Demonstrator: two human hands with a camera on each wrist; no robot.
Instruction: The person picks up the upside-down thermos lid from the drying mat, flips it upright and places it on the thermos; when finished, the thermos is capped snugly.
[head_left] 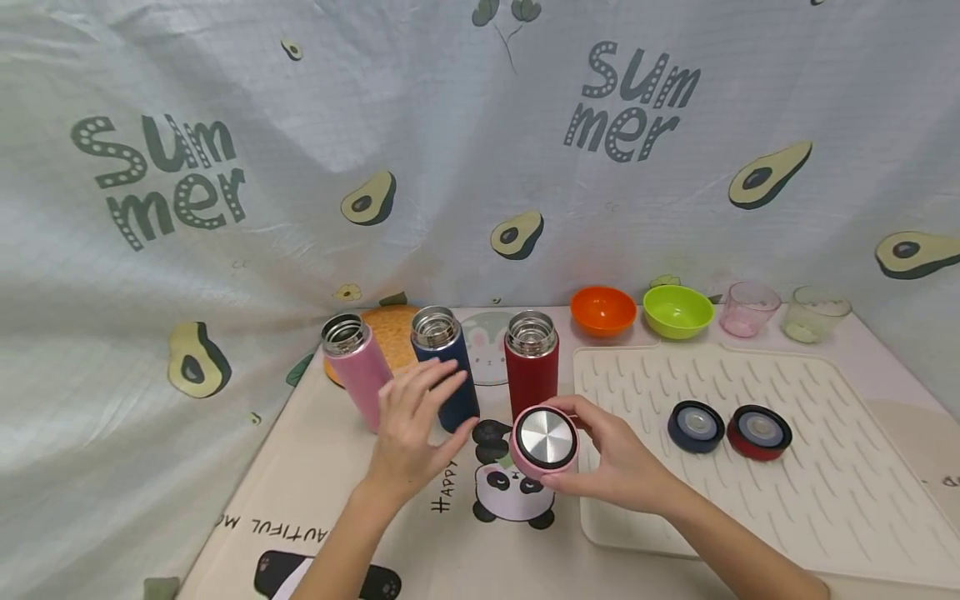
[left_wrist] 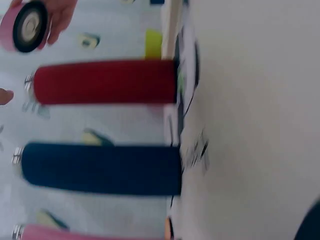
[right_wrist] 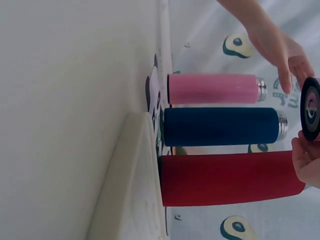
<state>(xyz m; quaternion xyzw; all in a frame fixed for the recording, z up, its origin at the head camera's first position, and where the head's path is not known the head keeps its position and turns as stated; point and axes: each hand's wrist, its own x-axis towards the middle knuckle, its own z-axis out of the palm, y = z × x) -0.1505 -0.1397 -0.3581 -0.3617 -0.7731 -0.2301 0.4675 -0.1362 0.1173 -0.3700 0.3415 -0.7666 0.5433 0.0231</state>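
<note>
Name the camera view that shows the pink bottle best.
The right wrist view: the pink bottle shows there from base to neck, unobstructed. The head view looks into its open mouth, but the left hand covers part of its lower body. The left wrist view catches only a strip, cut off by the frame.
</note>
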